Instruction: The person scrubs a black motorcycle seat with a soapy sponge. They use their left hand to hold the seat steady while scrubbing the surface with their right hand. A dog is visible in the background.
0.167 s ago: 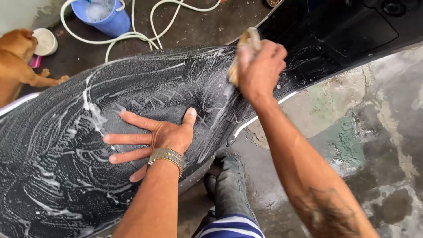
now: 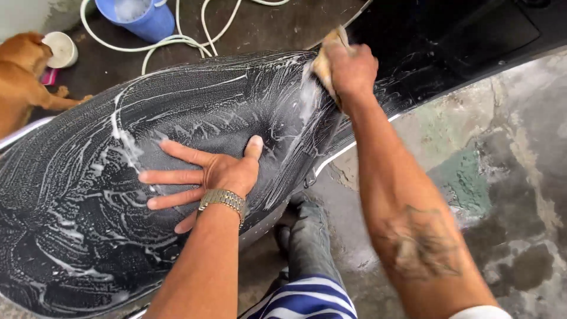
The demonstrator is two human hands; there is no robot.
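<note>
A black motorcycle seat (image 2: 88, 224) covered in white soap streaks fills the left and middle of the head view. My left hand (image 2: 207, 174) lies flat on it with fingers spread, a metal watch (image 2: 223, 201) on the wrist. My right hand (image 2: 348, 68) is closed on a tan sponge (image 2: 326, 59) and presses it against the narrow front end of the seat, next to the black bodywork (image 2: 472, 35).
A blue bucket (image 2: 142, 18) with a white hose (image 2: 177, 41) stands at the top. A brown dog (image 2: 23, 82) and a white cup (image 2: 59, 50) are at the upper left. Wet, stained concrete floor (image 2: 508, 177) lies to the right. My leg and striped shorts (image 2: 307, 295) are below.
My right hand with the sponge has shifted slightly along the seat's front end. My left hand stays planted on the seat.
</note>
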